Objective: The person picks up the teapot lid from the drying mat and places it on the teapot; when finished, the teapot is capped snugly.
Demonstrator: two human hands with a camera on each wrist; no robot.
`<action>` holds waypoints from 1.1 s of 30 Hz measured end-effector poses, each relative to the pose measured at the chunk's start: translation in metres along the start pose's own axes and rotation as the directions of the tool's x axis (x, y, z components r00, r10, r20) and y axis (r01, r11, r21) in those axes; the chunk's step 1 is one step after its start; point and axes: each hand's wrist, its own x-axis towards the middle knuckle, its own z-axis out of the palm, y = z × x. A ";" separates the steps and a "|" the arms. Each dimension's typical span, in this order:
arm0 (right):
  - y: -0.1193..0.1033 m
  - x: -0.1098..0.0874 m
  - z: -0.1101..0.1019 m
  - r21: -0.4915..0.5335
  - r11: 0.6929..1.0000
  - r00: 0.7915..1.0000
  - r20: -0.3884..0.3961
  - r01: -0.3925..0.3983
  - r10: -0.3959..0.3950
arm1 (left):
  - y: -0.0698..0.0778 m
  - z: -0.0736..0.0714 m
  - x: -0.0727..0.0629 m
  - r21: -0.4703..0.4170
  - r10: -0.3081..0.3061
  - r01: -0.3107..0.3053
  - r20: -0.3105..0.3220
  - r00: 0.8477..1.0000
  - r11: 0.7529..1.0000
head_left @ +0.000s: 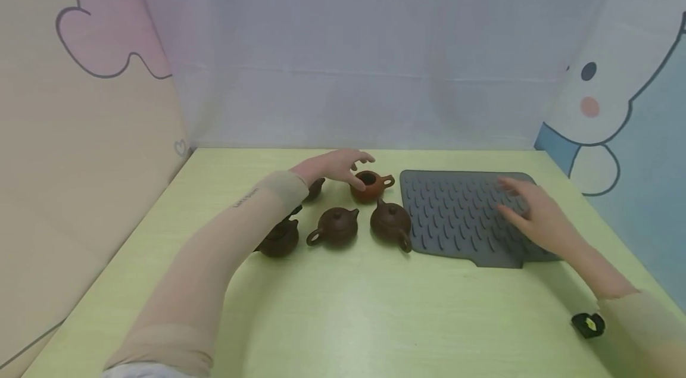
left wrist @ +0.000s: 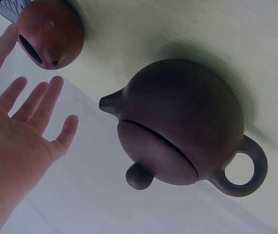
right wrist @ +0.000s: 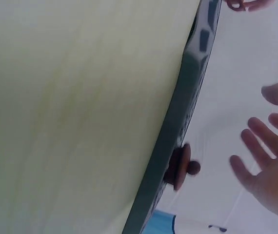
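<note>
My left hand is held over a reddish-brown teapot, fingers spread. Its thumb overlaps the pot's rim in the left wrist view; whether it touches, I cannot tell. This pot has no lid on, and its dark opening shows. Close by in that view is a dark brown lidded teapot, spout toward the hand. My right hand hovers with loosely bent fingers over a grey ridged mat and holds nothing. In the right wrist view, a brown lid with a round knob shows beyond the mat's edge.
Dark brown teapots stand left of the mat: one in the middle, one against the mat's left edge, and one beside the left sleeve. Another is partly behind the left wrist. A small black object appears near the right sleeve.
</note>
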 end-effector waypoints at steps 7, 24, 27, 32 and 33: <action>0.023 -0.010 -0.008 0.016 1.000 0.997 0.070 0.019 -0.020 | -0.003 0.001 -0.003 -0.009 -0.014 0.015 0.038 0.999 1.000; 0.058 -0.034 -0.025 -0.101 0.995 0.989 0.144 -0.005 0.019 | -0.014 0.003 -0.007 0.014 -0.104 0.104 0.042 0.994 0.995; 0.063 -0.037 -0.027 -0.134 0.991 0.988 0.149 -0.029 0.049 | -0.015 0.004 -0.006 0.000 -0.097 0.097 0.042 0.994 0.995; 0.066 -0.036 -0.030 -0.143 0.988 0.982 0.166 -0.062 0.086 | -0.016 0.005 -0.003 -0.004 -0.089 0.089 0.042 0.995 0.996; 0.066 -0.035 -0.030 -0.143 0.988 0.981 0.171 -0.064 0.088 | -0.016 0.006 -0.003 -0.005 -0.088 0.088 0.042 0.995 0.996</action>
